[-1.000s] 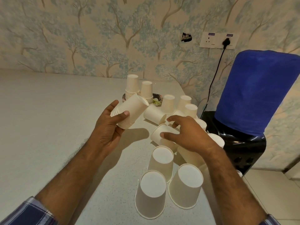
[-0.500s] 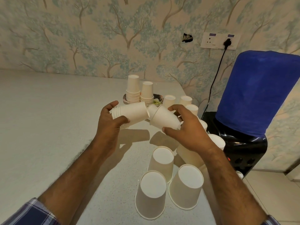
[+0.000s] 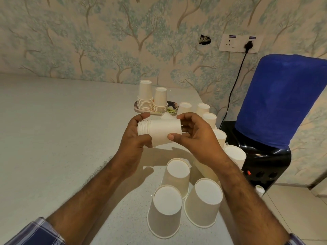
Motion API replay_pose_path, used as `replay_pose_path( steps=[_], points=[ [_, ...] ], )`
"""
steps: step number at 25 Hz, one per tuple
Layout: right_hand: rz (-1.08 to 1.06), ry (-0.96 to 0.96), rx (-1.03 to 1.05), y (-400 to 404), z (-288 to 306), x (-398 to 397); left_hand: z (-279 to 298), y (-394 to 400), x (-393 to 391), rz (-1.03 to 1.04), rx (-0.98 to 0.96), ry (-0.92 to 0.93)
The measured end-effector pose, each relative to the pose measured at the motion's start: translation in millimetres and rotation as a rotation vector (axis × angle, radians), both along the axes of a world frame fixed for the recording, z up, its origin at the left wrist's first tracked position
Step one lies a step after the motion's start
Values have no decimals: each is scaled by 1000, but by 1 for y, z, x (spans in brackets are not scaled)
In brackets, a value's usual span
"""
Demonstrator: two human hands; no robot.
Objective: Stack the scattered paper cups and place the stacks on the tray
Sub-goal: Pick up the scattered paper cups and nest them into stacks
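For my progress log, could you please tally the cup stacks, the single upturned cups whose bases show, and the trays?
Cup stacks on the tray: 2
Held cup stack, in left hand and right hand: 1
Single upturned cups, base showing: 8
Tray: 1
Total: 12
A few more cups are partly hidden.

head cam | worn, looks forward and down | close over table (image 3: 53,138) | wall behind

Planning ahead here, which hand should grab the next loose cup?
Probably the right hand: the upside-down cups stand below and beside it, while the left hand grips the sideways cup stack.
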State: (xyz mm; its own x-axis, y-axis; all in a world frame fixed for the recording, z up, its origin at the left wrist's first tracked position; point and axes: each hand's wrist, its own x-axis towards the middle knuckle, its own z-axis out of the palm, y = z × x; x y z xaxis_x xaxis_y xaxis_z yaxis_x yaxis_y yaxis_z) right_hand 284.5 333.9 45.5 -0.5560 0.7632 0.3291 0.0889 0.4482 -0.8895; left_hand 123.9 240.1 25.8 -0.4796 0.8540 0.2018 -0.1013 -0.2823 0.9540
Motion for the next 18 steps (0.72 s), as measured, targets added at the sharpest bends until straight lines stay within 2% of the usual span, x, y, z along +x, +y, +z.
replay_pose_path(
  steps=[3,6,7,9,12,16,18],
  points=[
    [8,-8,-18,-3,3,-1,-2,1,1,56,-21,-8],
    [29,30,-34,-6,4,-1,-3,6,1,248,-128,220],
    [42,56,-51,-6,5,-1,-2,6,-1,272,-149,240],
    [59,91,-79,-6,4,-1,0,6,-3,197,-160,136],
    [67,108,-81,-6,4,0,2,2,-4,-28,-130,-171],
    [103,122,-90,-7,11,3,0,1,-11,-69,-101,-265],
    [40,93,-58,-5,19,8,-1,1,-17,-45,-77,-314]
  ],
)
